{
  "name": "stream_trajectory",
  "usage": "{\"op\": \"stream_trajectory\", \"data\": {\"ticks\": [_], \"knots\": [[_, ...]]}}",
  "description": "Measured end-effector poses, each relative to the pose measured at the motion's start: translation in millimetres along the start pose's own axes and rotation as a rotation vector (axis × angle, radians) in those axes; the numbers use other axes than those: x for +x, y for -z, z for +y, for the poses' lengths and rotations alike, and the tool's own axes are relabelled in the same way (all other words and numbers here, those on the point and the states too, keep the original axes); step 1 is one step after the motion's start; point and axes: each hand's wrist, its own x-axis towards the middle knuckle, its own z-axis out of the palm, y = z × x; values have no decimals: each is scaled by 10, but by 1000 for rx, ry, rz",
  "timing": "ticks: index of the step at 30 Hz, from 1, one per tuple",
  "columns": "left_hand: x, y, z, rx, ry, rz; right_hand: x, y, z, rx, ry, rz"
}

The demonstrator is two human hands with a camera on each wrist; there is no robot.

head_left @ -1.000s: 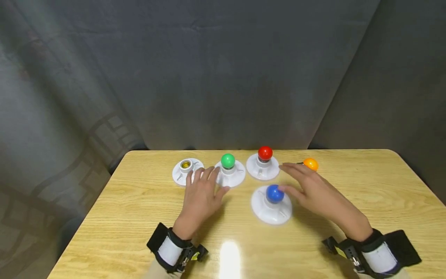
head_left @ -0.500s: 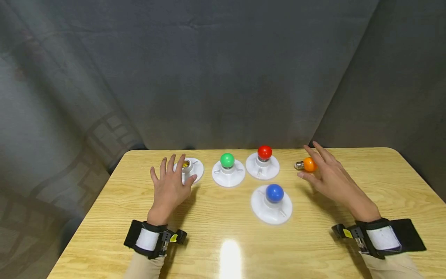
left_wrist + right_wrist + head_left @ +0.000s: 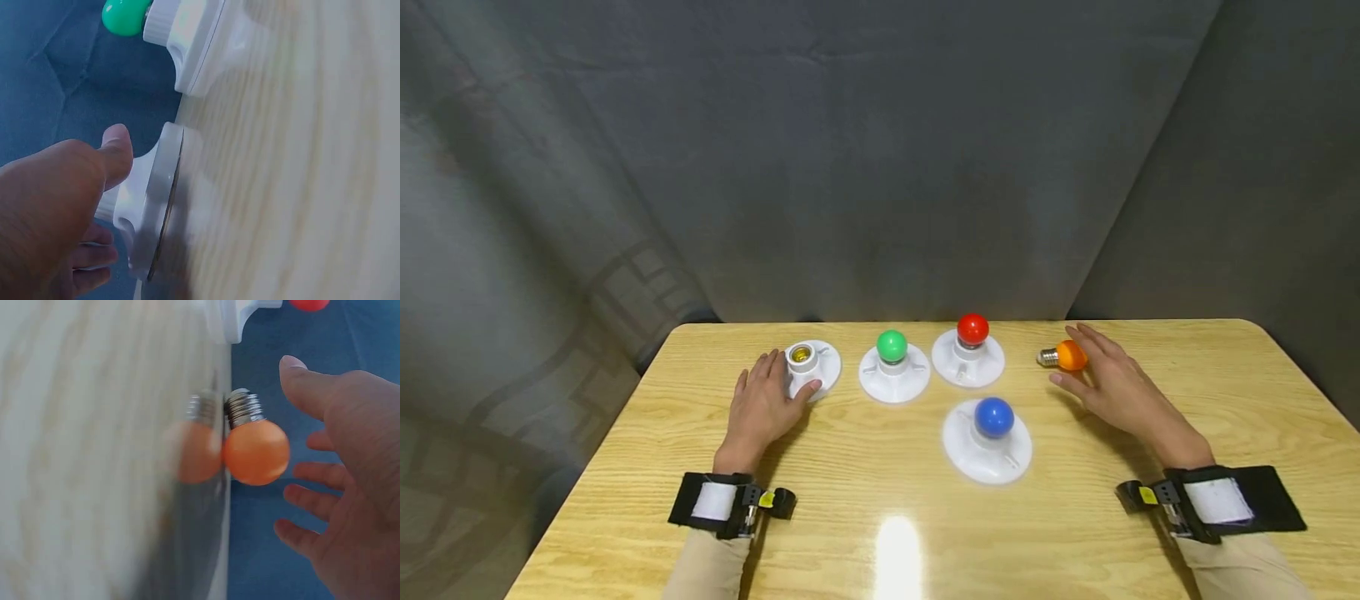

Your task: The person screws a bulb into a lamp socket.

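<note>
A white round lamp holder (image 3: 827,364) with a bare brass-lined socket sits at the left back of the table. My left hand (image 3: 762,408) is at its left side, thumb by the front rim and fingers close around the left edge; in the left wrist view the thumb (image 3: 117,153) overlaps the base. On the right lies an orange light bulb (image 3: 1072,356) on its side, metal screw end pointing left. My right hand (image 3: 1116,387) hovers beside it, thumb and fingers spread apart. In the right wrist view the bulb (image 3: 256,453) stands apart from the fingertips.
Between the hands stand three more white holders with bulbs screwed in: a green bulb (image 3: 892,346), a red bulb (image 3: 973,330) and, nearer the front, a blue bulb (image 3: 994,417). A grey curtain (image 3: 880,167) hangs behind the wooden table (image 3: 820,517).
The left hand has moved left from near the green bulb to the bare lamp holder and lowered beside it. The right hand has left the blue bulb and moved right to the orange bulb.
</note>
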Motion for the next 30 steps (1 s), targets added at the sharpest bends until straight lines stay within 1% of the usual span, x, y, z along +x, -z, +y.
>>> {"op": "stream_trajectory", "data": {"ticks": [3,5,7,11,15,21,24,28,30], "knots": [[17,-37,-26,-36,-23,12,3,-27,40,43,-2,0],[28,-49,-40,-61,-33,2,10,-42,59,61,4,14],[34,-53,-52,-84,-31,-25,22,-59,77,75,24,32],[44,-62,-75,-123,10,-108,35,-81,99,84,62,66],[46,-66,-92,-159,39,-173,38,-93,120,112,67,78],[53,-79,-94,-223,66,-210,4,-92,171,159,3,50],[56,-87,-105,-239,71,-210,2,-108,205,192,-24,43],[54,-91,-122,-244,83,-203,21,-121,247,237,-60,15],[53,-91,-117,-247,77,-200,21,-114,264,242,-80,5]]}}
